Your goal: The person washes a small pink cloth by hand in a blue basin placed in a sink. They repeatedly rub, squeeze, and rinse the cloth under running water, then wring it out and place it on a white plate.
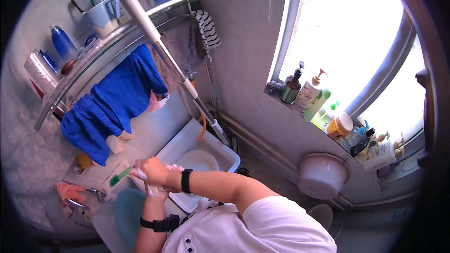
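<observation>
My right hand (151, 170) is closed around the handle of a green brush (120, 176), whose dark green bristles point to the lower left. Just below it, my left hand (155, 190) meets the right one, with white suds on both. Pinkish-white cloth (173, 167) shows behind the hands; how my left fingers lie on it is hidden. Beneath and left of them is a teal basin (129, 214), partly covered by my left forearm. Beyond the hands stands a white rectangular tub (230, 154) with a round, pale basin (198, 161) in it.
A faucet (79, 204) with an orange-pink cloth (70, 191) is at left. Blue towel (112, 102) hangs under the glass shelf (95, 47). A telescopic pole (172, 63) slants across. Pump bottles (307, 93) line the window sill; a pink basin (322, 176) hangs below.
</observation>
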The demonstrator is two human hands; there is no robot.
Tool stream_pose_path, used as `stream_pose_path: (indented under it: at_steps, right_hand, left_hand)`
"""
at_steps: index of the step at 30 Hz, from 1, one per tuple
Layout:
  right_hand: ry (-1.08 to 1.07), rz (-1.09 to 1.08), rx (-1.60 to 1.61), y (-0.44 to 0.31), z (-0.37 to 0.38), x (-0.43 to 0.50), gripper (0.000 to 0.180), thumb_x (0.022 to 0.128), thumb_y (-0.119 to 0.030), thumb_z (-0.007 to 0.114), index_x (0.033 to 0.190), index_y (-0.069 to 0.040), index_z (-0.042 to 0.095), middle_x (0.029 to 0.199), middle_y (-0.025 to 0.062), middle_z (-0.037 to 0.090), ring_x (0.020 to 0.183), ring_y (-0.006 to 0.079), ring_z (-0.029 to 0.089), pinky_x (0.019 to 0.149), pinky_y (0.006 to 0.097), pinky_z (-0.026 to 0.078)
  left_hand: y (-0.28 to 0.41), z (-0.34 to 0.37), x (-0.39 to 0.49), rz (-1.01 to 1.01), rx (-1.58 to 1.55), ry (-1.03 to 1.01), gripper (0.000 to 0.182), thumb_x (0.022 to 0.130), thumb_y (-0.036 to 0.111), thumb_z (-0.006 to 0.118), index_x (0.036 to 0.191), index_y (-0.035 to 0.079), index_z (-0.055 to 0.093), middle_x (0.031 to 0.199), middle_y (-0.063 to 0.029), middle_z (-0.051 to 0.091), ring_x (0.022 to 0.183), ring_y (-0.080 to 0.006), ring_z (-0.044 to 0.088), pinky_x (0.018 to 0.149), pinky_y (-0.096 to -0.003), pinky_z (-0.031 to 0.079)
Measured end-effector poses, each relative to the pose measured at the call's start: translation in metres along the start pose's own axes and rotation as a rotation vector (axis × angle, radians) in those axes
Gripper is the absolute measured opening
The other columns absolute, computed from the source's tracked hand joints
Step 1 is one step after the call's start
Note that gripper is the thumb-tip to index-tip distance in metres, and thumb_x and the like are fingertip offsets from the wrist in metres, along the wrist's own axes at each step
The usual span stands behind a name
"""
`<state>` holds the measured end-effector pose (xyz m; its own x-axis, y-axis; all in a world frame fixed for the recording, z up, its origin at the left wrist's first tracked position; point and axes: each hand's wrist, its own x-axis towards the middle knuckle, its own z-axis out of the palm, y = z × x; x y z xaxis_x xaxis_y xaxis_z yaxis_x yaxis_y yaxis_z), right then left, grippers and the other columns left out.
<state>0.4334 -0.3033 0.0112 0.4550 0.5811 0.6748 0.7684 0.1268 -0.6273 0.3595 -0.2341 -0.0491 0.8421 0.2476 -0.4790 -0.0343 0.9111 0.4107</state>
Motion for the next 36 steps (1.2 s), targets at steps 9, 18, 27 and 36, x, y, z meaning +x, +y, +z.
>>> stream_pose_path:
  at_steps: [9, 18, 27, 36]
  right_hand:
    - [-0.136, -0.032, -0.221, -0.021, 0.000, -0.006, 0.039, 0.079, -0.043, 0.053, 0.077, -0.005, 0.062, 0.076, 0.0150, 0.062, 0.068, 0.0361, 0.059, 0.060, 0.0426, 0.049]
    - [-0.212, -0.032, -0.232, -0.016, -0.004, -0.021, 0.032, 0.075, -0.036, 0.058, 0.063, -0.006, 0.060, 0.072, 0.0145, 0.062, 0.067, 0.0316, 0.061, 0.056, 0.0405, 0.048]
    - [-0.465, 0.087, -0.225, -0.009, -0.021, -0.027, 0.031, 0.083, -0.038, 0.052, 0.084, -0.009, 0.063, 0.075, 0.0129, 0.060, 0.067, 0.0329, 0.060, 0.058, 0.0421, 0.048]
    - [-0.152, 0.098, -0.126, -0.011, -0.003, -0.008, 0.029, 0.083, -0.037, 0.054, 0.077, -0.009, 0.060, 0.076, 0.0133, 0.058, 0.068, 0.0335, 0.058, 0.059, 0.0409, 0.047]
  left_hand:
    - [-0.005, 0.020, 0.005, 0.402, -0.012, -0.648, 0.041, 0.092, 0.048, 0.032, 0.086, 0.015, 0.054, 0.086, -0.0048, 0.057, 0.094, -0.0191, 0.051, 0.082, -0.0393, 0.041]
    - [0.017, -0.003, 0.003, -0.017, -0.001, -0.787, 0.050, 0.085, 0.060, 0.037, 0.105, 0.015, 0.049, 0.104, -0.0066, 0.052, 0.095, -0.0199, 0.051, 0.083, -0.0376, 0.041]
    - [0.037, 0.007, -0.015, -0.123, -0.191, -0.701, 0.042, 0.095, 0.042, 0.029, 0.067, 0.018, 0.047, 0.063, -0.0008, 0.051, 0.052, -0.0145, 0.048, 0.058, -0.0359, 0.044]
    - [0.008, 0.004, 0.002, 0.162, -0.159, 0.107, 0.047, 0.095, 0.045, 0.027, 0.060, 0.016, 0.036, 0.055, 0.0003, 0.045, 0.054, -0.0127, 0.045, 0.059, -0.0337, 0.040]
